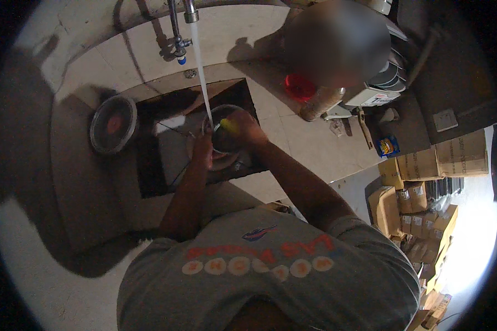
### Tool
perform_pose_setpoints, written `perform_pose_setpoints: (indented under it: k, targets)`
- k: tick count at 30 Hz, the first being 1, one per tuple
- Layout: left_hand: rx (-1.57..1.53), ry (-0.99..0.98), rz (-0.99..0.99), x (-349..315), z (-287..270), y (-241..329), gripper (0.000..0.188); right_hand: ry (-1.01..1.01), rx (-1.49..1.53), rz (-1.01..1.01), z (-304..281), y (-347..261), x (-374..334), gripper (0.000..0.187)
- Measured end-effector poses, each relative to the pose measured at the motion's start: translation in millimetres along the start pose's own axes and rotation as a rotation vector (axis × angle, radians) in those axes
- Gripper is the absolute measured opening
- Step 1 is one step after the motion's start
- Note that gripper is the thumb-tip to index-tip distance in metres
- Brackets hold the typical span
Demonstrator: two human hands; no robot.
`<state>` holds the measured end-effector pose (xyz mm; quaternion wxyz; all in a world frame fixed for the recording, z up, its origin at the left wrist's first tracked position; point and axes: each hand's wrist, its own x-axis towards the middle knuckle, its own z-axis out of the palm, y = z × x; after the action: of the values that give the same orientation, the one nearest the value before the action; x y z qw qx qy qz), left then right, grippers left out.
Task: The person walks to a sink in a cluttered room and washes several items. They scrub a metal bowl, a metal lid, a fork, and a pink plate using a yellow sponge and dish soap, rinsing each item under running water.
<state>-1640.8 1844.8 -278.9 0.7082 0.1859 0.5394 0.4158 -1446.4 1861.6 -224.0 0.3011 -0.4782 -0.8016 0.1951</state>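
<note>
My left hand (202, 149) is closed on the near-left rim of a round metal bowl (221, 144), held tilted over the sink (143, 174). Inside the bowl, my right hand (248, 131) presses a yellow-green sponge (228, 126) against the wall. A stream of water (201, 77) runs down from the tap (191, 15) and meets the bowl's left side. Beneath the bowl, a pinkish-brown round vessel (225, 161) shows in part; the rest of it is covered by the bowl and my hands.
A dark round strainer-like dish (114, 126) leans left of the sink. On the right counter are a red bowl (300, 87), a clear jar (321, 103), a plate rack (373, 95) and a small blue packet (388, 145). Cardboard boxes (447, 160) are stacked beyond. A blurred patch covers the upper right.
</note>
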Motion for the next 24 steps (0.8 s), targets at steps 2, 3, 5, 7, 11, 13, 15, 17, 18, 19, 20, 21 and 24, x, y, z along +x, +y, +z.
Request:
perform_pose_setpoints:
  k: [2, 3, 5, 7, 11, 13, 15, 17, 18, 19, 20, 21, 24]
  targets:
    - [0.059, 0.052, 0.023, -5, 12, 2, 0.059, 0.017, -0.030, -0.002, 5, 13, -3, 0.059]
    - [0.032, 0.049, 0.030, -2, 11, 0, 0.058, 0.050, -0.010, -0.007, 3, 9, -3, 0.058]
    - [-0.020, 0.035, 0.038, 9, 5, -14, 0.056, 0.146, 0.068, 0.001, -7, -2, -5, 0.056]
    - [-0.094, -0.033, 0.025, 33, -12, -35, 0.060, 0.287, 0.177, 0.025, -30, -13, -7, 0.055]
    - [-0.136, -0.131, -0.036, 1, -11, -21, 0.060, 0.360, 0.172, 0.086, -84, 5, -43, 0.053]
    - [-0.117, -0.113, 0.083, 13, -18, -29, 0.059, 0.387, 0.038, 0.118, -103, 23, -68, 0.052]
    - [0.009, -0.033, 0.091, -3, -6, -12, 0.059, 0.383, -0.114, 0.282, -127, 56, -112, 0.050]
    - [-0.035, -0.037, 0.090, 4, -9, -16, 0.056, 0.363, -0.186, 0.402, -149, 79, -148, 0.051]
    - [-0.058, -0.038, 0.089, 7, -13, -18, 0.055, 0.357, -0.196, 0.455, -160, 85, -165, 0.053]
    - [-0.023, -0.055, 0.127, 10, -17, -17, 0.055, 0.357, -0.207, 0.510, -170, 89, -177, 0.055]
    - [0.011, -0.072, 0.166, 11, -22, -16, 0.055, 0.321, -0.258, 0.480, -178, 93, -187, 0.054]
    - [0.044, -0.092, 0.205, 10, -27, -14, 0.055, 0.284, -0.310, 0.450, -187, 95, -195, 0.054]
    - [0.132, -0.164, 0.324, 6, -21, -18, 0.056, 0.361, -0.365, 0.420, -210, 124, -225, 0.053]
